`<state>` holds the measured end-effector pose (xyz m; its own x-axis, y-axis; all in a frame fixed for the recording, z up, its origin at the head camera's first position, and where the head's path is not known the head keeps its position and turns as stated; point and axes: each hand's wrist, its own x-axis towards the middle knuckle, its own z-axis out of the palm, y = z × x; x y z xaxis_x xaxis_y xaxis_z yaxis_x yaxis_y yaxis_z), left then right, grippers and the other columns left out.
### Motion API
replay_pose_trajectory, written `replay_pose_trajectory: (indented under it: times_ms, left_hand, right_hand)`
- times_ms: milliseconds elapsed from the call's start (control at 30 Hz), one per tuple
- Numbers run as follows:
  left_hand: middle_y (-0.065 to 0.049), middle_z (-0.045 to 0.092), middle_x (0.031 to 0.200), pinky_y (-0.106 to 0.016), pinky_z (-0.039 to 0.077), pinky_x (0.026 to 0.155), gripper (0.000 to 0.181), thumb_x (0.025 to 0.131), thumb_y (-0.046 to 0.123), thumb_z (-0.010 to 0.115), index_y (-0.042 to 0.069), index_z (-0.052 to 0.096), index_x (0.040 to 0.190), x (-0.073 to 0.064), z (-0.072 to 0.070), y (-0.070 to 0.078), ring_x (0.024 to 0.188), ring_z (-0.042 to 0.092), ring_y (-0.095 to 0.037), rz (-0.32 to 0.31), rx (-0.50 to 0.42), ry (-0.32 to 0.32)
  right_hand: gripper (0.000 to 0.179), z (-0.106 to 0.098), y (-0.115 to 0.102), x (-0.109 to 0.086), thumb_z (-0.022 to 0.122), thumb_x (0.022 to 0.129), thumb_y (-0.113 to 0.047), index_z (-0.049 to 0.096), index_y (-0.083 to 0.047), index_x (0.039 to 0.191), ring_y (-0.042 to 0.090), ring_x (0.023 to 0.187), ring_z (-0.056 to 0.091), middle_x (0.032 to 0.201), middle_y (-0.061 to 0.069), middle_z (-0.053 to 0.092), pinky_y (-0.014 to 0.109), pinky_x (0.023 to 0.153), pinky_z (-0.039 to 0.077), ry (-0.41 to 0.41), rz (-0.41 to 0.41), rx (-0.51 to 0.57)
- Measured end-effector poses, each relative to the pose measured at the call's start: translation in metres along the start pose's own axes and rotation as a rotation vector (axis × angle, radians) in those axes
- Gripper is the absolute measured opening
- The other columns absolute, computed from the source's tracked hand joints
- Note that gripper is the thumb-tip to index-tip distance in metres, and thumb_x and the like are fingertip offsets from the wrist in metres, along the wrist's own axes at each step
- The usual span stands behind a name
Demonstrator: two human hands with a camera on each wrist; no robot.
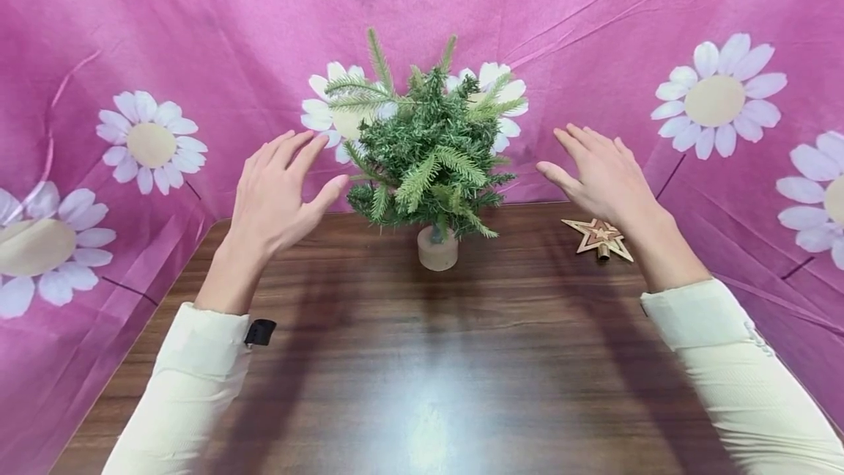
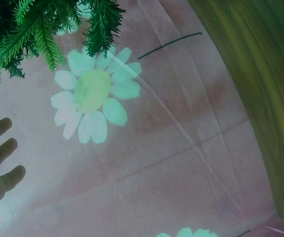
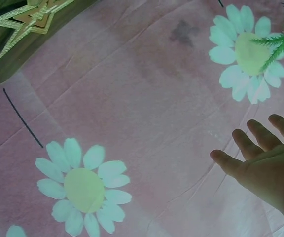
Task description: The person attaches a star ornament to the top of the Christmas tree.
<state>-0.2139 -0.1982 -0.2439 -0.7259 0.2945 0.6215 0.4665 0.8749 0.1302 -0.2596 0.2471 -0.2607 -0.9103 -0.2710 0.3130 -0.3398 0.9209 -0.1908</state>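
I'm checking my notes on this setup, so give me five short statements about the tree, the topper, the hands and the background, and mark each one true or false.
1. The artificial Christmas tree stands upright on the wood-grain table. True.
2. The gold star topper is fixed to the tree's tip. False: it lies on the table, to the right of the tree.
3. The left hand holds nothing. True.
4. The right hand grips the topper. False: it is raised and holds nothing.
5. White daisies show on the pink backdrop. True.
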Motion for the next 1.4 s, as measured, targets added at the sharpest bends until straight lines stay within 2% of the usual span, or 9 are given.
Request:
replay_pose_trajectory:
  times_ms: [167, 333, 567, 733, 967, 1233, 1400]
  left_hand:
    - [-0.011, 0.056, 0.145, -0.055, 0.034, 0.11, 0.064, 0.094, 0.055, 0.055, 0.015, 0.059, 0.143, 0.004, 0.004, 0.004, 0.139, 0.044, -0.032, 0.057, -0.018, 0.069]
    - [-0.014, 0.059, 0.14, -0.055, 0.037, 0.108, 0.064, 0.093, 0.056, 0.054, 0.011, 0.062, 0.139, 0.008, 0.007, 0.008, 0.135, 0.048, -0.035, 0.127, -0.004, 0.131]
    - [-0.016, 0.059, 0.139, -0.054, 0.037, 0.11, 0.065, 0.093, 0.056, 0.054, 0.007, 0.062, 0.137, 0.014, 0.009, 0.014, 0.135, 0.048, -0.036, 0.189, -0.004, 0.177]
    - [-0.018, 0.058, 0.141, -0.053, 0.035, 0.113, 0.066, 0.094, 0.055, 0.054, 0.006, 0.06, 0.139, 0.018, 0.009, 0.018, 0.137, 0.046, -0.036, 0.234, -0.01, 0.179]
    - [-0.018, 0.055, 0.144, -0.048, 0.029, 0.119, 0.067, 0.096, 0.053, 0.053, 0.005, 0.058, 0.141, 0.021, 0.011, 0.022, 0.141, 0.042, -0.035, 0.277, -0.041, 0.133]
    - [-0.021, 0.055, 0.144, -0.044, 0.025, 0.121, 0.065, 0.098, 0.051, 0.05, 0.002, 0.058, 0.141, 0.027, 0.015, 0.027, 0.14, 0.044, -0.037, 0.342, -0.07, 0.174]
    - [-0.022, 0.054, 0.144, -0.042, 0.024, 0.121, 0.064, 0.1, 0.049, 0.049, 0.0, 0.058, 0.141, 0.032, 0.018, 0.03, 0.138, 0.044, -0.038, 0.386, -0.076, 0.176]
  right_hand:
    - [0.076, 0.003, 0.007, -0.004, 0.042, 0.104, -0.057, 0.036, -0.001, 0.156, 0.047, 0.145, 0.03, 0.158, 0.026, 0.035, 0.072, 0.113, 0.017, 0.025, -0.006, 0.005]
    - [0.075, 0.005, 0.013, -0.006, 0.045, 0.104, -0.054, 0.039, 0.002, 0.154, 0.047, 0.143, 0.034, 0.155, 0.026, 0.04, 0.069, 0.112, 0.024, 0.056, -0.021, 0.011]
    - [0.073, 0.007, 0.02, -0.009, 0.047, 0.104, -0.053, 0.039, 0.0, 0.154, 0.048, 0.141, 0.036, 0.154, 0.025, 0.041, 0.069, 0.109, 0.029, 0.061, -0.006, 0.055]
    - [0.072, 0.011, 0.026, -0.01, 0.048, 0.104, -0.053, 0.041, -0.001, 0.153, 0.05, 0.14, 0.036, 0.153, 0.026, 0.043, 0.07, 0.108, 0.029, 0.066, 0.005, 0.086]
    - [0.07, 0.02, 0.037, -0.011, 0.051, 0.103, -0.051, 0.044, -0.001, 0.151, 0.051, 0.137, 0.039, 0.15, 0.026, 0.045, 0.071, 0.106, 0.031, 0.063, 0.012, 0.111]
    - [0.069, 0.024, 0.048, -0.011, 0.052, 0.103, -0.049, 0.046, 0.003, 0.148, 0.052, 0.136, 0.039, 0.147, 0.029, 0.047, 0.069, 0.107, 0.03, 0.031, 0.009, 0.113]
    - [0.068, 0.026, 0.054, -0.014, 0.053, 0.103, -0.047, 0.047, 0.004, 0.147, 0.054, 0.135, 0.039, 0.146, 0.03, 0.047, 0.069, 0.107, 0.03, 0.013, 0.024, 0.129]
